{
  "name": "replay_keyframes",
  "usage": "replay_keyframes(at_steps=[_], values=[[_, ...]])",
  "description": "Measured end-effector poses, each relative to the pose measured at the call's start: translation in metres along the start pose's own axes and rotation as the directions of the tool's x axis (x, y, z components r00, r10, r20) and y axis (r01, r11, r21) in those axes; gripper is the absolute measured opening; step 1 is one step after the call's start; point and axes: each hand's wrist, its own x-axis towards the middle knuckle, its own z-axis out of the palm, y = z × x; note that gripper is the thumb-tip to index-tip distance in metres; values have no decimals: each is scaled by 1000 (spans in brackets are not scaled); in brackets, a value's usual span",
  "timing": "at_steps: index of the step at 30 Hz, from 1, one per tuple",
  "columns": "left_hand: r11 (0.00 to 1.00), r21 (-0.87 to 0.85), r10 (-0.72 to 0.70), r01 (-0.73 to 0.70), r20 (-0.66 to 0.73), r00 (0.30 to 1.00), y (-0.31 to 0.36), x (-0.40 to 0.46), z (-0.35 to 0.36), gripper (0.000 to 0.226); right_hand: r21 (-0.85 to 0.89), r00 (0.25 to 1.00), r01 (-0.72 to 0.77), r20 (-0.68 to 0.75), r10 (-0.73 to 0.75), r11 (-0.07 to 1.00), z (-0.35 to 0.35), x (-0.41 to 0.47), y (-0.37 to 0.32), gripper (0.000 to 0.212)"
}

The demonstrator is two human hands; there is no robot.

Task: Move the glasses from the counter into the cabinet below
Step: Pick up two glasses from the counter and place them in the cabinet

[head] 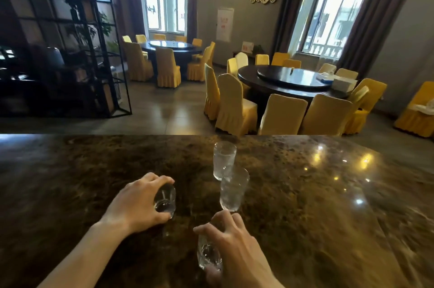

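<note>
Left hand (138, 203) closed round a glass (165, 202), right hand (234, 240) closed round a second glass (208, 252); one each, probably to carry both down together. Two more glasses (231, 190) stand upright just beyond on the glossy brown stone worktop (317, 193). Cabinet not in view. Dining room behind, yellow-covered chairs (234, 109)

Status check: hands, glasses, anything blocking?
Left hand gripping one glass; right hand gripping another. Two glasses standing on the counter. Cabinet out of view; nothing blocking.
</note>
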Motion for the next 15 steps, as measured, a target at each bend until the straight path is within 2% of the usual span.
replay_keyframes(at_steps=[4, 9, 15], values=[[997, 39, -62, 61, 19, 998, 49, -79, -4, 83, -40, 998, 28, -53, -31, 999, -7, -78, 20, 67], [994, 39, -109, 106, 72, 991, 101, -162, 11, 82, -45, 999, 14, -46, -16, 999, -8, -162, 41, 70], [991, 26, -132, 130, 88, 987, 138, -223, 25, 82, -69, 998, -30, -54, 27, 997, -1, -217, 51, 67]])
